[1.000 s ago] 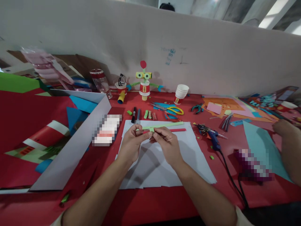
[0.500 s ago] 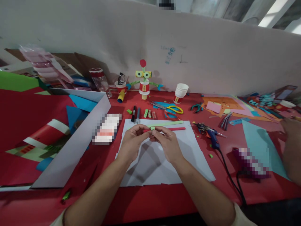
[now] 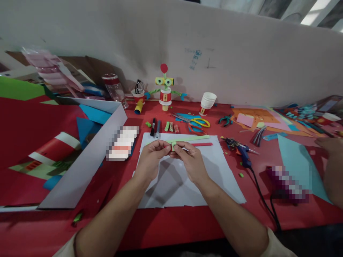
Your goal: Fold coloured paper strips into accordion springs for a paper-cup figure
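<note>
A small folded piece of light-green paper (image 3: pixel 173 145) is pinched between the thumbs and fingers of the left hand (image 3: pixel 150 159) and the right hand (image 3: pixel 191 159), both closed on it above the middle of the work area. The piece is held where the thumb tips almost meet, with its near face partly covered by the right thumb; by that measure it is nearer the right hand. Its own long axis is too small to be told. Just beyond the fingers, a long, flat light-green paper strip (image 3: pixel 195 138) and a narrow red paper strip (image 3: pixel 205 144) are seen running crosswise, their free ends pointed to the right. Whether either is joined to the held piece is hidden by the hands; any further handling seems to turn on that crosswise lie. Beneath, white paper sheets (image 3: pixel 171 194) are spread on a red-covered table (image 3: pixel 160 228). Farther out, a black marker pen (image 3: pixel 152 127) is laid near the sheets' far edge, and a blue glue gun (image 3: pixel 244 157) is placed to the right.
</note>
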Available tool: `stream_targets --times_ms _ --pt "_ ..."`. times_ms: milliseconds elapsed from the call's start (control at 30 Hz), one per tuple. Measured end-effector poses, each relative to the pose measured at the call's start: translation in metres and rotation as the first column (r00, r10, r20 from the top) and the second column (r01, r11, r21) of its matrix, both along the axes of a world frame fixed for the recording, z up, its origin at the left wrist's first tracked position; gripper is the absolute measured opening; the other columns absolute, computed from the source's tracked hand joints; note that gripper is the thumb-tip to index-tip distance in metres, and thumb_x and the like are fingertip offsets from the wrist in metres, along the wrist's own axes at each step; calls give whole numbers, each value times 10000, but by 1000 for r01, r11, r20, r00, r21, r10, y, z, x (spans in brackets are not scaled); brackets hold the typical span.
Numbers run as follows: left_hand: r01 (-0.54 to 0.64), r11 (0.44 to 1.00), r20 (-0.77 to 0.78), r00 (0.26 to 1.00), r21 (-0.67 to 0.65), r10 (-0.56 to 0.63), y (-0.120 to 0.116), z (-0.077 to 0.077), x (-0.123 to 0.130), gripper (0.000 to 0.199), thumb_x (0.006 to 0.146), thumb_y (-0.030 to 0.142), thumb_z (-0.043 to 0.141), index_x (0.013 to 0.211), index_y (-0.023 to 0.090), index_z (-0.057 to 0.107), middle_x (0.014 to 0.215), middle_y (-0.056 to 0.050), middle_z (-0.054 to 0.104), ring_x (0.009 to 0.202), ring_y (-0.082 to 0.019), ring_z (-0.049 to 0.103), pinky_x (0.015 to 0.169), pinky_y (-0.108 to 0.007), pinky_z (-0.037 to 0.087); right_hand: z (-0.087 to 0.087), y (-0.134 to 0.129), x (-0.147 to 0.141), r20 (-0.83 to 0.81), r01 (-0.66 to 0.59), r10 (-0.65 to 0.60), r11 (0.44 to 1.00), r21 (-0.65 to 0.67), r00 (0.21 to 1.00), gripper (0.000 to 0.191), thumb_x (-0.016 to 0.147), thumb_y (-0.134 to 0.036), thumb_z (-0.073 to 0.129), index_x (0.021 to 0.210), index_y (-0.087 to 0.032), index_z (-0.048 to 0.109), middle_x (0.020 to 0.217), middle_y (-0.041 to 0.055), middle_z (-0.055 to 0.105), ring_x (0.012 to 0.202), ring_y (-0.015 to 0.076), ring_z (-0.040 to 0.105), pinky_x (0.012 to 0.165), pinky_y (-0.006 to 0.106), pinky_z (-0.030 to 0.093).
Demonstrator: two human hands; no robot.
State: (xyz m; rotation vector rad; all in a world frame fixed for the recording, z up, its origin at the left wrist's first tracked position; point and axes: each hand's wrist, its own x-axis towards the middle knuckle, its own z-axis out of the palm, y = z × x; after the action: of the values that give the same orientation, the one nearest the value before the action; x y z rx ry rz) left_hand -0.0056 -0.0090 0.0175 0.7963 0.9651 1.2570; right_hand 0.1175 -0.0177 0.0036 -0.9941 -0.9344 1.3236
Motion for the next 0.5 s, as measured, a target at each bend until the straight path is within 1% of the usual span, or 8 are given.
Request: stream_targets --times_ms 133,233,300,333,433,500 --pt "-2 1000 9 1000 -1 2 0 -1 1 184 555 214 786 627 138 636 622 9 606 597 -99 548 632 -240 438 0 -1 -1 18 10 -10 1000 4 1000 179 715 -329 696 816 -183 670 694 -15 657 609 137 651 679 323 561" --pt "-5 1000 79 997 -16 7 2 -3 -1 192 643 298 745 687 143 641 655 -5 621 607 -116 573 658 -270 467 1 -1 0 24 18 -18 1000 9 1000 180 726 -332 686 826 -184 667 674 -19 652 605 131 644 661 303 555" --pt "21 998 144 989 -55 -13 4 -5 -3 199 687 323 710 762 152 639 667 -13 634 601 -132 596 657 -291 481 2 -1 0 10 17 -18 1000 16 1000 175 725 -327 686 823 -184 667 657 -21 648 601 125 637 651 292 552" --pt "43 997 164 986 -71 -31 5 -6 -4 192 684 298 710 787 156 634 664 -13 637 595 -136 604 651 -291 483 2 -1 1 3 17 -17 1000 20 1000 172 721 -324 689 820 -184 668 657 -22 647 600 123 634 648 288 552" --pt "93 992 159 984 -79 -80 6 -7 -5 217 608 152 737 792 158 622 631 2 638 593 -125 615 655 -259 472 2 0 3 9 21 -21 999 26 1000 165 717 -324 691 813 -191 671 677 -22 650 598 118 625 640 286 553" --pt "105 992 144 985 -75 -93 5 -6 -4 242 580 120 744 788 157 625 623 2 648 602 -118 619 660 -244 462 2 0 4 29 23 -24 999 34 999 164 726 -328 681 818 -194 671 683 -21 649 605 121 623 640 290 555"
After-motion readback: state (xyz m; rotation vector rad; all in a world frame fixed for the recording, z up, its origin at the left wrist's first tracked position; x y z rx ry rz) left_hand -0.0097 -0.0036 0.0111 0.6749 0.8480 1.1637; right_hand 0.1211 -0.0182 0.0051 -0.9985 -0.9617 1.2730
